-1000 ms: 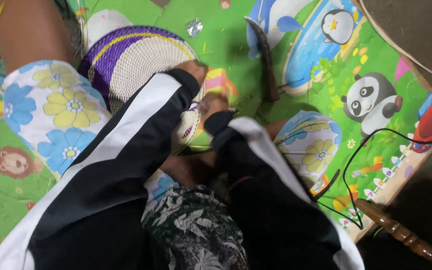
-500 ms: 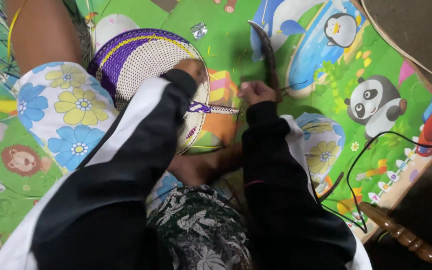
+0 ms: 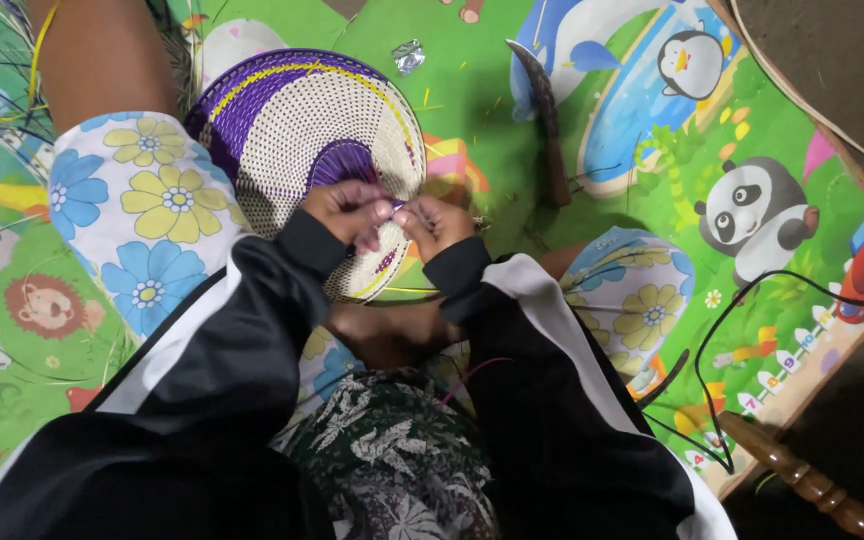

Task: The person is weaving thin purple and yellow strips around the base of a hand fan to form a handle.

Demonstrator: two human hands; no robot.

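1 woven basket (image 3: 297, 130), 2 hands (image 3: 352, 212), 1 knife (image 3: 544, 120)

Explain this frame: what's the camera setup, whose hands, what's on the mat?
There is no machine here. One camera is worn on a person's head and looks straight down, so the black-and-white sleeves at the bottom are that person's own arms. They sit on a colourful animal-print play mat, with knees in flowered fabric on either side. Between the knees lies a round woven basket piece, cream with purple and yellow bands. The left hand and right hand meet at its near edge, fingers pinched on the weave; which strand they grip is too small to tell. Also on the mat: a dark curved blade-like tool, a foil scrap and a black cable.
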